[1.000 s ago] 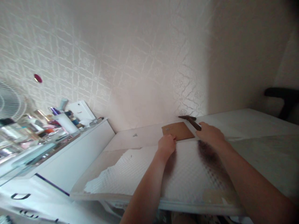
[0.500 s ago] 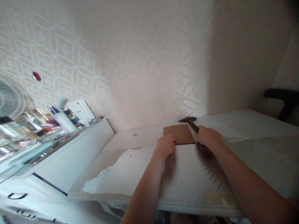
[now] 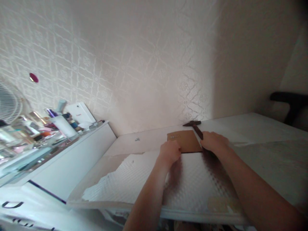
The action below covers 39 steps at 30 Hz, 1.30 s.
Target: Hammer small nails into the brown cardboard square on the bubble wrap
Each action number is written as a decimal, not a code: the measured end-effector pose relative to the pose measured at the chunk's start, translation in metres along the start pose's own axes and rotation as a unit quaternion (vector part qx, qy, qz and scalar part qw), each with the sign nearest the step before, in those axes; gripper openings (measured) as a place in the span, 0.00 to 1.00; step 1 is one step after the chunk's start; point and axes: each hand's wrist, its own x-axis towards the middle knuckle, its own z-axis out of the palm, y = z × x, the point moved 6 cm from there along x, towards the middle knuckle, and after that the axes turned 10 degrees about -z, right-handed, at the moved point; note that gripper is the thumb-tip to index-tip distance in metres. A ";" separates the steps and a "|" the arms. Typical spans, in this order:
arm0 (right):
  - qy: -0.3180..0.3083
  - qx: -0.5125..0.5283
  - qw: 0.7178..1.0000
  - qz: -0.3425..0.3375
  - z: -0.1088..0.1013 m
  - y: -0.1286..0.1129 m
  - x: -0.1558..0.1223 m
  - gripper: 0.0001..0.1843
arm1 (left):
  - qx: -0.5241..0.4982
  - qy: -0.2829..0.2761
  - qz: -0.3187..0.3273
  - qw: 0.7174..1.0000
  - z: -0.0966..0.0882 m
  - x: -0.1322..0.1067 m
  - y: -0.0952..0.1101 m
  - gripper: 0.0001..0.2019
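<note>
Left hand point(image 3: 170, 152) grasps the near left corner of a flat brown rectangle point(image 3: 189, 141), and the right hand point(image 3: 213, 141) is wrapped around the handle of a hammer point(image 3: 197, 131). Beneath the forearms, a white quilted sheet point(image 3: 134, 175) reaches toward the table's point(image 3: 243, 126) front edge. Farther in, the brown rectangle sits toward the back edge, just left of the hammer's handle. Small bits point(image 3: 137, 139) lie near the back left corner; patterned wallpaper point(image 3: 144, 80) rises beyond.
</note>
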 end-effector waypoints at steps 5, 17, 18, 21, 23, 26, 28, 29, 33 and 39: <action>0.009 -0.002 1.000 -0.001 -0.003 -0.001 -0.003 0.20 | -0.019 0.012 -0.011 1.000 -0.001 0.000 0.000 0.11; 0.165 0.032 0.951 -0.261 0.014 -0.056 0.001 0.24 | -0.096 0.092 -0.111 0.985 -0.001 0.020 -0.019 0.14; 0.161 0.035 0.945 -0.284 0.020 -0.060 0.002 0.24 | -0.108 0.099 -0.120 0.982 -0.001 0.026 -0.028 0.14; 0.142 0.038 0.941 -0.305 0.034 -0.067 0.005 0.25 | -0.119 0.112 -0.174 0.971 -0.002 0.045 -0.073 0.13; 0.126 0.042 0.941 -0.310 0.038 -0.069 0.006 0.25 | -0.108 0.120 -0.259 0.952 -0.002 0.052 -0.121 0.13; 0.109 0.052 0.940 -0.318 0.040 -0.070 0.007 0.25 | -0.095 0.113 -0.323 0.935 0.005 0.053 -0.191 0.14; 0.106 0.059 0.940 -0.320 0.040 -0.070 0.008 0.24 | -0.095 0.101 -0.351 0.926 0.015 0.049 -0.232 0.13; 0.105 0.062 0.939 -0.321 0.040 -0.071 0.008 0.24 | -0.097 0.099 -0.360 0.922 0.021 0.047 -0.248 0.13; 0.102 0.072 0.937 -0.327 0.040 -0.071 0.008 0.24 | -0.116 0.089 -0.372 0.916 0.044 0.042 -0.282 0.12; 0.095 0.077 0.935 -0.332 0.036 -0.071 0.005 0.23 | -0.150 0.095 -0.354 0.918 0.056 0.053 -0.277 0.10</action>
